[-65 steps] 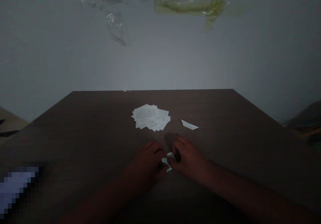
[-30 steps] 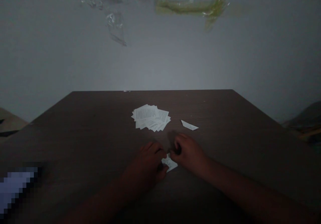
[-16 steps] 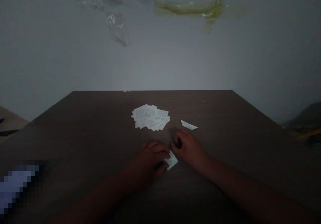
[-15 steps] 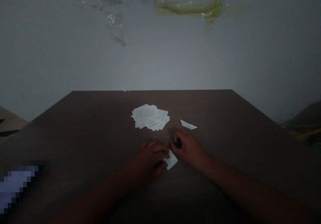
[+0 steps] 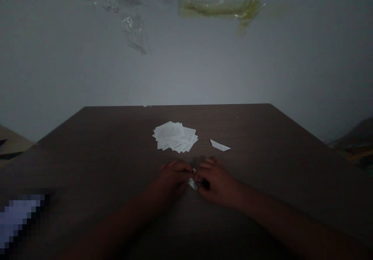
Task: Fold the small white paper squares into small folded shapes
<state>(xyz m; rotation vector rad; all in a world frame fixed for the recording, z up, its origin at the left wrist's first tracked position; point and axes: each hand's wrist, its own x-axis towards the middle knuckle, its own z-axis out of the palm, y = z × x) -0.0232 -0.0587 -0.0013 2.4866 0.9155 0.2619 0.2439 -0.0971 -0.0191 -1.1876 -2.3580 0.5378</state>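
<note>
A small piece of printed paper (image 5: 192, 184) lies on the table between my hands, mostly hidden by the fingers. My left hand (image 5: 175, 176) is closed on its left side, fingertips at the upper edge. From the right, my right hand (image 5: 215, 180) has its fingers curled and pressed on the same paper, almost touching the left fingertips. Just beyond the hands lies a folded paper strip (image 5: 220, 145) with slanted ends. Farther off and to the left, a fanned pile of printed paper squares (image 5: 175, 136) rests flat.
The dark wooden table (image 5: 101, 155) reaches a pale wall (image 5: 198, 66) with peeling clear and yellow tape (image 5: 215, 9). A pixelated bright object (image 5: 20, 215) sits at the near left. Tiny white scraps lie near the table's far edge.
My right hand has come down and left onto the small paper, covering its right part. My left hand has shifted slightly left, and its fingers are closer together.
</note>
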